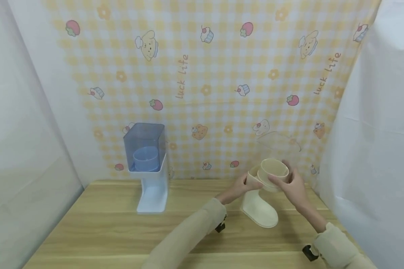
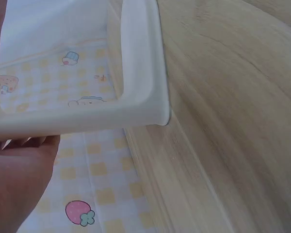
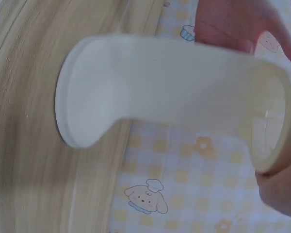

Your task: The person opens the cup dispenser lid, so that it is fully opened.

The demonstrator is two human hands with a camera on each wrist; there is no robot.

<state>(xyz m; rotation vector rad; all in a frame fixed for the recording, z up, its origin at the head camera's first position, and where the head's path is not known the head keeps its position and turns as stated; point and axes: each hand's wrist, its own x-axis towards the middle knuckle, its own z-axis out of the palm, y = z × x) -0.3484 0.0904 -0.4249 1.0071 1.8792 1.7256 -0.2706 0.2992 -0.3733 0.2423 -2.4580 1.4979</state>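
A cream stand (image 1: 258, 209) with a rounded foot and a curved column is on the right part of the wooden table. At its top sits a round cream cup (image 1: 272, 168), tilted toward me, with a clear hood (image 1: 276, 145) faintly visible behind it. My left hand (image 1: 245, 185) grips the stand's upper left side, thumb in front; in the left wrist view its fingers lie partly hidden behind the column (image 2: 77, 119). From the right, my right hand (image 1: 293, 185) holds the cup between thumb and fingers. The stand's foot (image 3: 82, 97) also shows in the right wrist view.
To the left stands a similar white stand (image 1: 155, 192) with a blue see-through hood (image 1: 144, 130) and a blue cup (image 1: 146, 158) inside. Behind the wooden table (image 1: 104, 231) hangs a yellow checked cloth (image 1: 195, 74). White sheets (image 1: 373, 149) hang at both sides.
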